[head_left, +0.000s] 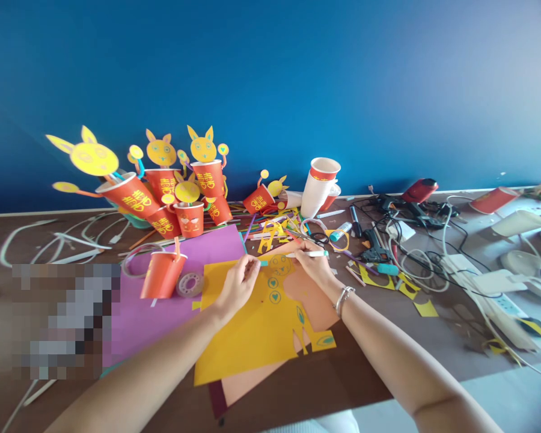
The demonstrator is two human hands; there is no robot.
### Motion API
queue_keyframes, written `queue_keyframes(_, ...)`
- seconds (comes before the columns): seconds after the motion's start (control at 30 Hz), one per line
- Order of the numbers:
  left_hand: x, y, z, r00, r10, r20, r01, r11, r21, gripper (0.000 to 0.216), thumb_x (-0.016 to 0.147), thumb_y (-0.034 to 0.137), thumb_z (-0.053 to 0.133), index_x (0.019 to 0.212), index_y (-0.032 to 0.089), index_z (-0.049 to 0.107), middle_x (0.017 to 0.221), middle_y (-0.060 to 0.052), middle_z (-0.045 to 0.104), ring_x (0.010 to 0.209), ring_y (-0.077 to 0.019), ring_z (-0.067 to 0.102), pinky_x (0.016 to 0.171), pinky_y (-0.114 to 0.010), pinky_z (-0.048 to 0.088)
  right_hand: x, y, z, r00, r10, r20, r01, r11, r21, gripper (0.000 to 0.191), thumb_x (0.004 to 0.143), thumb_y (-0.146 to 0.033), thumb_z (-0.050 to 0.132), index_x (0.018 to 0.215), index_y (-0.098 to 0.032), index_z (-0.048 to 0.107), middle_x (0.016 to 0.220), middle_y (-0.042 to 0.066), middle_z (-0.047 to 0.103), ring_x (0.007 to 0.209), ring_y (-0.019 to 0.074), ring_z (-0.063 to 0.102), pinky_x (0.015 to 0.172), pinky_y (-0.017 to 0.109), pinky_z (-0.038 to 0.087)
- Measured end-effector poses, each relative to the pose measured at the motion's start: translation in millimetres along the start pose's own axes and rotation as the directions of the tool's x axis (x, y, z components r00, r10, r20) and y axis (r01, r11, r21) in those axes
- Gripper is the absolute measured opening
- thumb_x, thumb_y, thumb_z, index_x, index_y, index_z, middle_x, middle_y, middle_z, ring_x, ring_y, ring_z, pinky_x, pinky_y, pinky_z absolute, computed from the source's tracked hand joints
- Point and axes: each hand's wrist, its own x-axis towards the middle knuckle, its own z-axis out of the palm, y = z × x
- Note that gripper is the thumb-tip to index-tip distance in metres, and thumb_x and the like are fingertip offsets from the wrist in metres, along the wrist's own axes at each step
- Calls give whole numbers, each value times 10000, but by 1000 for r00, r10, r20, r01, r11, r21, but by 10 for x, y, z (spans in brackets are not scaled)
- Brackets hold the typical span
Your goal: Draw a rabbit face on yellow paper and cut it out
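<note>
Nearest me, one yellow sheet [238, 337] lies over a salmon sheet [249, 385] and overlaps the purple sheet [133, 325] to my left. Towards its near right corner I count two leaf shapes [300, 315] with teal inside; farther up are two heart circles [275, 297], then one round face [279, 264] at the far edge. My left hand [241, 281] pinches a small teal piece [264, 263], apparently a pen cap; my right hand [314, 267] grips one white marker [318, 254], its tip at the face, though I can't tell whether it touches. To draw cleanly, I'd say I should weigh the sheet down with my left wrist, hold the marker lightly and keep my fingers off wet ink. Beyond, left, stand one red cup [162, 276] and one tape roll [190, 285] on the purple. Farther back I count five rabbit faces [202, 145] on red cups, and one tall white cup stack [316, 195] near the blue wall [270, 78].
</note>
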Motion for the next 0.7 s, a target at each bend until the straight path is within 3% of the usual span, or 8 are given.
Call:
queue_keyframes(0.23, -11, -10, 5, 1000, 2, -2, -2, 1000, 11, 224, 888, 405, 444, 824, 208, 532, 712, 4, 611, 664, -145, 616, 603, -226, 452, 9, -13, -15, 999, 27, 22, -25, 995, -92, 184, 674, -274, 566, 556, -210, 441, 495, -41, 475, 473, 115, 388, 445, 245, 280)
queue_keyframes(0.47, -4, -28, 7, 1000, -7, 5, 7, 1000, -3, 231, 885, 417, 442, 833, 208, 525, 742, -13, 630, 696, -159, 627, 635, -245, 462, -27, -45, -25, 998, -65, -13, 65, 998, 23, 169, 740, -281, 512, 599, -203, 465, 546, -31, 484, 516, 115, 418, 481, 240, 320)
queue_keyframes(0.6, 1, -32, 10, 1000, -11, 13, 11, 1000, -20, 231, 885, 423, 441, 848, 211, 523, 771, -20, 639, 712, -164, 635, 654, -256, 469, -53, -86, -7, 984, -166, 62, 167, 986, -10, 151, 733, -301, 553, 631, -195, 519, 582, -24, 510, 528, 111, 424, 479, 234, 322)
queue_keyframes(0.7, 1, -23, 9, 1000, -9, 9, 9, 1000, -8, 234, 888, 428, 437, 839, 215, 520, 744, -15, 626, 688, -159, 624, 632, -253, 461, -49, -81, 18, 981, -156, 114, 159, 987, -18, 171, 732, -326, 562, 628, -194, 529, 571, -22, 509, 523, 111, 420, 464, 231, 318)
